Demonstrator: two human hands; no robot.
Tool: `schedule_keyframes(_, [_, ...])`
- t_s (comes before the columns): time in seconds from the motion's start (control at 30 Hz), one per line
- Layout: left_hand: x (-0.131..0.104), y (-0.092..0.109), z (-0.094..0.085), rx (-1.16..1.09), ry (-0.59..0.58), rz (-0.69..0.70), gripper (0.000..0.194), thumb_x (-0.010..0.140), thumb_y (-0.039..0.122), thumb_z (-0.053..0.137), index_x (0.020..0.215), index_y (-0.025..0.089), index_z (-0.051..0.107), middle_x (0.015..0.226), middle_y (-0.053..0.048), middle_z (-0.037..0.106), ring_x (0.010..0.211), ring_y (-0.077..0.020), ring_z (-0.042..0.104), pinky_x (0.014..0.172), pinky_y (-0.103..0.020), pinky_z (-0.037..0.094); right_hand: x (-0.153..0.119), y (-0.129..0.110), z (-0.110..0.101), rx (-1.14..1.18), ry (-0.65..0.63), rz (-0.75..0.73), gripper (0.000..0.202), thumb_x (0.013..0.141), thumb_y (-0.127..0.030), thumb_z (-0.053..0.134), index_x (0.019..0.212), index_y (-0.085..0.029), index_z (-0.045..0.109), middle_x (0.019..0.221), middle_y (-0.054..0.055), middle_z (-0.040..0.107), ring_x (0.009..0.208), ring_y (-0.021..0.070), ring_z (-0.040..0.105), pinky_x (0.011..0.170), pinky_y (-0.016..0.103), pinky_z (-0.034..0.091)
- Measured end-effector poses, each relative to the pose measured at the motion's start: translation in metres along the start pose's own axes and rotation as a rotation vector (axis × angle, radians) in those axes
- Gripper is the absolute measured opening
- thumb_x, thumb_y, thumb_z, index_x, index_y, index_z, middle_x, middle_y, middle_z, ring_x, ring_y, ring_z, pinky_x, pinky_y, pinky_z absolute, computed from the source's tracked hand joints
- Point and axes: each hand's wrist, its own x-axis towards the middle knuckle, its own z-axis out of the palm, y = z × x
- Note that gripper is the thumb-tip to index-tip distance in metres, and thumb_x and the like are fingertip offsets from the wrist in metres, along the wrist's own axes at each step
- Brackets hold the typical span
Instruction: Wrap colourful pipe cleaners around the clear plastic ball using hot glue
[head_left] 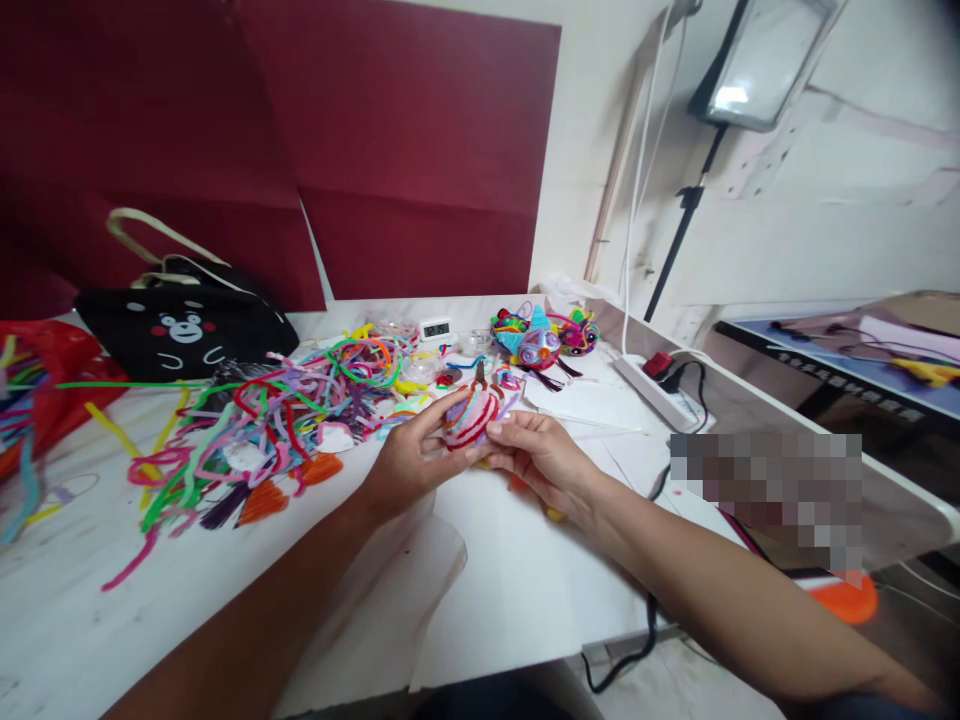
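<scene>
Above the white table, my left hand (409, 450) wraps round a ball covered in pipe cleaners (471, 418), striped in pink, red, lilac and orange. My right hand (540, 455) closes at the ball's right side, thumb and fingers pinching a lilac pipe cleaner (514, 398) whose end sticks up beside it. Part of the ball's underside is hidden by my fingers. Just behind the ball stand the jaws of a pair of pliers (480, 376). Something yellow shows below my right hand, too covered to name.
A tangled heap of coloured pipe cleaners (277, 410) spreads to the left, with orange tassels (262, 503) at its front. Finished-looking colourful ornaments (536, 345) lie at the back, near a small digital clock (435, 329). A power strip (664, 392) lines the right edge; a black bag (187, 325) stands back left.
</scene>
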Motion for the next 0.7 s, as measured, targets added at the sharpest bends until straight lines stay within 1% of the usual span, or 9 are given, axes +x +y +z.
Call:
schedule_keyframes(0.07, [0.0,0.0,-0.001,0.0,-0.018,0.017,0.097,0.079,0.057,0.092,0.16,0.014,0.061,0.167,-0.02,0.062,0.149,-0.0448,0.064,0.119,-0.054,0.06,0.001,-0.002,-0.002,0.008,-0.016,0.003,0.043,0.055,-0.038,0.113,0.073,-0.014,0.082,0.067,0.004,0.082,0.059,0.0112,0.076,0.061,0.016,0.062])
schedule_keyframes(0.13, [0.0,0.0,-0.002,0.001,-0.028,0.033,0.094,0.079,0.055,0.091,0.159,0.015,0.062,0.168,-0.019,0.062,0.151,-0.0447,0.062,0.119,-0.054,0.061,0.002,-0.003,-0.005,0.01,-0.026,0.008,0.038,0.061,-0.034,0.111,0.075,-0.014,0.082,0.069,0.004,0.083,0.059,0.0109,0.075,0.062,0.017,0.062])
schedule_keyframes(0.23, [0.0,0.002,-0.002,0.01,-0.017,0.039,0.089,0.08,0.052,0.09,0.158,0.017,0.064,0.167,-0.019,0.062,0.152,-0.0449,0.061,0.118,-0.053,0.062,0.003,-0.004,-0.008,0.024,-0.018,0.013,0.033,0.067,-0.029,0.108,0.075,-0.014,0.08,0.072,0.004,0.084,0.061,0.0117,0.076,0.064,0.019,0.064])
schedule_keyframes(0.47, [-0.002,0.008,-0.001,0.034,0.005,0.05,0.083,0.081,0.051,0.089,0.154,0.018,0.067,0.16,-0.016,0.07,0.146,-0.042,0.068,0.114,-0.049,0.065,0.002,-0.005,-0.008,0.056,-0.016,0.007,0.034,0.066,-0.03,0.109,0.076,-0.014,0.08,0.072,0.004,0.083,0.062,0.0113,0.076,0.065,0.018,0.063])
schedule_keyframes(0.6, [-0.003,0.01,-0.001,0.05,0.022,0.065,0.078,0.082,0.048,0.088,0.152,0.019,0.069,0.158,-0.015,0.071,0.143,-0.0411,0.071,0.112,-0.048,0.066,0.001,-0.006,-0.007,0.055,-0.018,0.01,0.031,0.07,-0.029,0.107,0.077,-0.014,0.08,0.072,0.005,0.083,0.064,0.0123,0.076,0.066,0.02,0.063])
schedule_keyframes(0.7, [-0.003,0.009,0.0,0.048,0.046,0.065,0.079,0.081,0.05,0.089,0.15,0.019,0.07,0.156,-0.015,0.073,0.143,-0.0412,0.07,0.112,-0.049,0.066,0.001,-0.007,-0.007,0.049,-0.012,0.014,0.029,0.073,-0.027,0.105,0.078,-0.014,0.08,0.073,0.005,0.083,0.065,0.013,0.076,0.068,0.021,0.064])
